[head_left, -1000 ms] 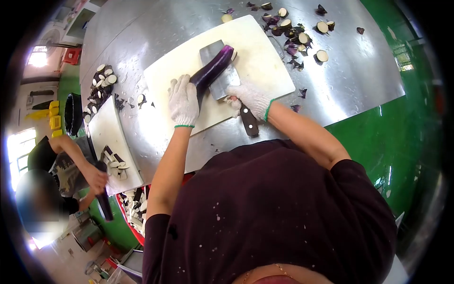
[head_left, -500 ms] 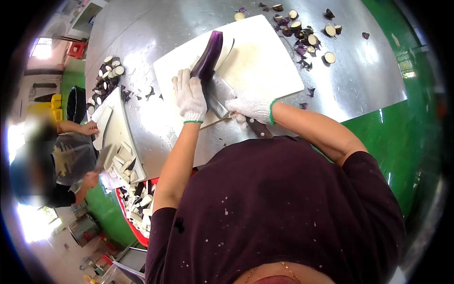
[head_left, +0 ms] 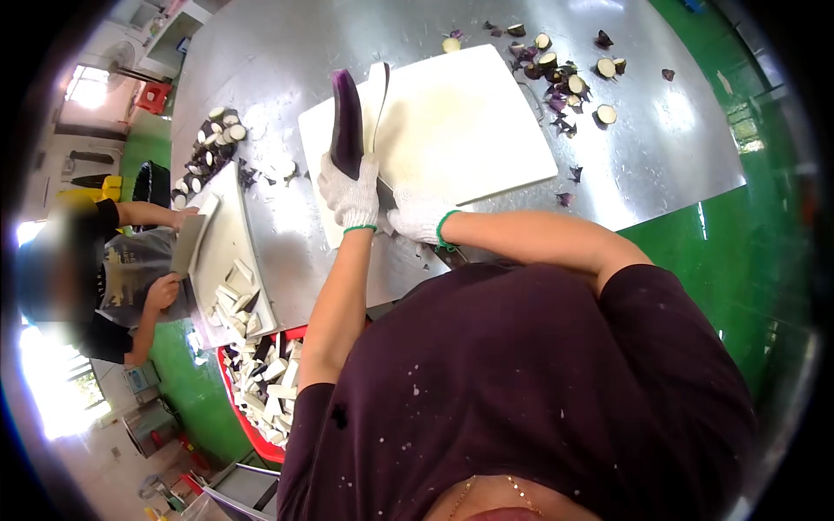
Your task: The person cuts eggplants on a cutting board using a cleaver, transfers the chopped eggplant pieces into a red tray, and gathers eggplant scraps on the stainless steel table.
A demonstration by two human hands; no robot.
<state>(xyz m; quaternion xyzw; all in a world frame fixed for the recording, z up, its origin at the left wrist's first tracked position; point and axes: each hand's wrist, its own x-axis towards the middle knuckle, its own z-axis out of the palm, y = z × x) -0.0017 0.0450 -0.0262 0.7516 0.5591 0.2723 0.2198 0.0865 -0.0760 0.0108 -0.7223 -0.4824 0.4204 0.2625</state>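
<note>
Beside white board, scattered trimmings; left grip clamped on eggplant, right grip round knife handle.

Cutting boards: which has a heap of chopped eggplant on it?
The cutting board at the picture's left, by the co-worker: eggplant chunks are heaped on it. The other board, by the gloved left hand, has no heap.

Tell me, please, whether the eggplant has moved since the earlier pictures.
Yes: judged against the cutting board, the eggplant has swung left in the picture, toward the board's left edge.
</note>
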